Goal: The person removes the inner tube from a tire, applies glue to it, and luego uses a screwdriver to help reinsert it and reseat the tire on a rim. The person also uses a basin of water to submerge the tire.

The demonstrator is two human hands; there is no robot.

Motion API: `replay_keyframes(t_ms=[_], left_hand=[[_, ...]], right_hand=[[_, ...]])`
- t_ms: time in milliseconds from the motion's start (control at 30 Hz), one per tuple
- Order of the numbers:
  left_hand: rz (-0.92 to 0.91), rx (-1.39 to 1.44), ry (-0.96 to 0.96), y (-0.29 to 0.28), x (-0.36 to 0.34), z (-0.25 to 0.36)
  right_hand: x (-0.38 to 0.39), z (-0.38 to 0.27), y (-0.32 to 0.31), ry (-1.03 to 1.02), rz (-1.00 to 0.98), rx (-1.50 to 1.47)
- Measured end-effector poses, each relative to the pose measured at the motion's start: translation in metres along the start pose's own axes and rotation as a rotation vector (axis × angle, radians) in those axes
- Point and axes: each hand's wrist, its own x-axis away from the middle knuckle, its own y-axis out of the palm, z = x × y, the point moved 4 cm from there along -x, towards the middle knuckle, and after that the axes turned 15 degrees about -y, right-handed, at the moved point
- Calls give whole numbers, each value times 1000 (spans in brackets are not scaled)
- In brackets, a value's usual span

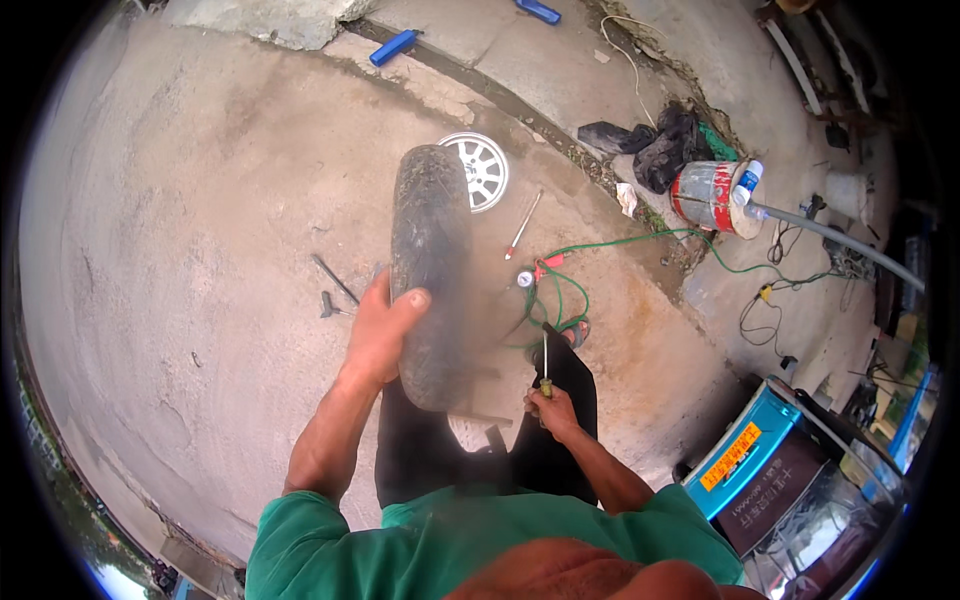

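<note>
Seen from above on a concrete floor (200,250): left hand (385,330) clamped on the tread of a black tyre (432,270), thumb over the top, tyre held upright on edge in front of dark trousers (420,450). Right hand (555,408) closed around the yellow handle of a screwdriver (545,365), shaft pointing up and away, just beside the tyre's right flank. Silver wheel rim (483,170) lying flat on the floor, partly hidden behind the tyre's far end. Two dark metal tools (333,288) on the floor left of the tyre, close to the left hand. A thin rod (523,225) lying right of the rim; a green hose (560,290) looped near the feet, running off to the right. Wide bare concrete to the left and ahead, out to a raised cracked edge along the top, where two blue objects (395,47) rest. Right side crowded: red and silver bucket (705,195) with a bottle at its rim, black bags (660,145), a grey pipe (840,240), loose black wires, and a blue-edged case (760,470) at lower right
</note>
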Motion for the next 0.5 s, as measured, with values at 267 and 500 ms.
replay_keyframes(t_ms=[267,500], left_hand=[[469,148,-184,-276,-60,5],[1064,23,-456,-367,69,-139]], right_hand=[[69,-180,59,-266,-16,-136],[106,-311,-9,-384,231,-372]])
